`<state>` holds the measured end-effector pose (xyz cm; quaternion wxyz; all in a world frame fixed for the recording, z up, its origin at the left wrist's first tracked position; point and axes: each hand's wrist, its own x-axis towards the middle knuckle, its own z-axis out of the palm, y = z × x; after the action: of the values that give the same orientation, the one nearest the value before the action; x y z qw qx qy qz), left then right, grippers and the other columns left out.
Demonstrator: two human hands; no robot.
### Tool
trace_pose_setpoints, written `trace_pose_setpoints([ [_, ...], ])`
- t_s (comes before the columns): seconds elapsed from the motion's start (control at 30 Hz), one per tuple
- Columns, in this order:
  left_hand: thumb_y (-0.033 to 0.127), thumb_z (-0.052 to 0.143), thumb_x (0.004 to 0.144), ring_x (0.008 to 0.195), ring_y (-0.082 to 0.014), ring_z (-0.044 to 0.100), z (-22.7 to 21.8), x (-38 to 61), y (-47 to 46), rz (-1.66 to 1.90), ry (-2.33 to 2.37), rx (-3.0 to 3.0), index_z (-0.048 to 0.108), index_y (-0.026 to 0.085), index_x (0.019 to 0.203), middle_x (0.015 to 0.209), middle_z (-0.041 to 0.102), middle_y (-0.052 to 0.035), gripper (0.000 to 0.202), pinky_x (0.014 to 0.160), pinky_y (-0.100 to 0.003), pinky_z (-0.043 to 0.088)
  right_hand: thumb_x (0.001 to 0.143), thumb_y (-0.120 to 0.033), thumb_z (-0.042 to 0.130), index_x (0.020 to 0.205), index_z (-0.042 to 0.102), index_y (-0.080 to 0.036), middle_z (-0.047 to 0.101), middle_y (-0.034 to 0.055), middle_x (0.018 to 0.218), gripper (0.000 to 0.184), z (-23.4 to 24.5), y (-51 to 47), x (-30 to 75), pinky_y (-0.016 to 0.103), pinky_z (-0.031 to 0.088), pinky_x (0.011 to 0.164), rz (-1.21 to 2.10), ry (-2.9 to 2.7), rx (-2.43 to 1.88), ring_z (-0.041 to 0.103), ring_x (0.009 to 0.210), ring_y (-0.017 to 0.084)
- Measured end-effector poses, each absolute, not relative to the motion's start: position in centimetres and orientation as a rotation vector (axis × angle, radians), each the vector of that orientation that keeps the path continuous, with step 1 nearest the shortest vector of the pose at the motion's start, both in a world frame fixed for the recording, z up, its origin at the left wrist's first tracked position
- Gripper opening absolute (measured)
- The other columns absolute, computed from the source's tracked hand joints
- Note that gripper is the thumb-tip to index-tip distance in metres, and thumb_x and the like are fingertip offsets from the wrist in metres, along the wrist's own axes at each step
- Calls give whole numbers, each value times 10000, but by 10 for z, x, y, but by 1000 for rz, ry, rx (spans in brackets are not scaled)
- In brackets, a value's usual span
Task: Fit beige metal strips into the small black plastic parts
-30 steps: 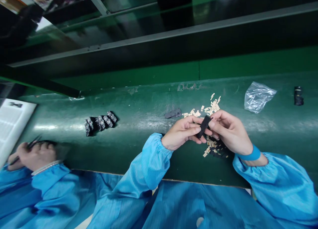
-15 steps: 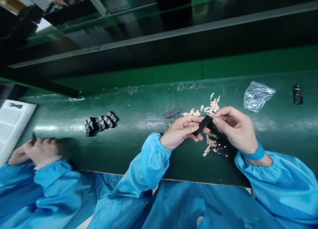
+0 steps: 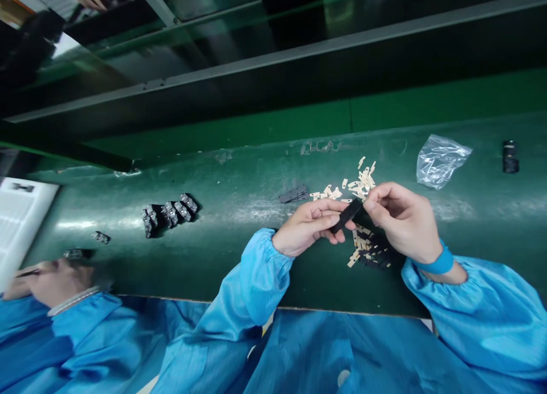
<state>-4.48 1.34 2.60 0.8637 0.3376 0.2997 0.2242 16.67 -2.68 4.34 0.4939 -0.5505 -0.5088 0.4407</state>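
Note:
My left hand [image 3: 308,228] pinches a small flat black plastic part [image 3: 346,216] just above the green belt [image 3: 239,240]. My right hand [image 3: 399,217] meets it from the right, fingertips closed on the part's upper end. Below and between my hands lies a heap of small beige metal tabs and black pieces [image 3: 371,250]. More beige tabs [image 3: 356,183] are scattered just behind my hands. A flat dark grey piece [image 3: 294,194] lies left of those tabs.
A row of black finished parts [image 3: 167,213] sits on the belt to the left. A crumpled clear bag [image 3: 441,160] and a black part [image 3: 510,156] lie at the right. A co-worker's hand [image 3: 55,277] in a blue sleeve works at lower left, near two small black parts [image 3: 101,237].
My right hand has slid its grip up to the part's upper end while the part tilted flatter. The co-worker's hand pulled back toward the belt edge, leaving two small black parts on the belt.

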Motion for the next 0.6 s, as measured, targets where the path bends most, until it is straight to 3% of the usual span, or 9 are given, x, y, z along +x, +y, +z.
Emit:
trace_pose_setpoints([
  [0.6,290,748,902,662,-100,704,28,-48,15,453,617,727,720,134,1196,947,765,-92,334,568,-179,534,881,-285,731,814,639,-196,558,-32,638,145,49,-26,167,224,375,473,1194,-1189,-1314,464,502,79],
])
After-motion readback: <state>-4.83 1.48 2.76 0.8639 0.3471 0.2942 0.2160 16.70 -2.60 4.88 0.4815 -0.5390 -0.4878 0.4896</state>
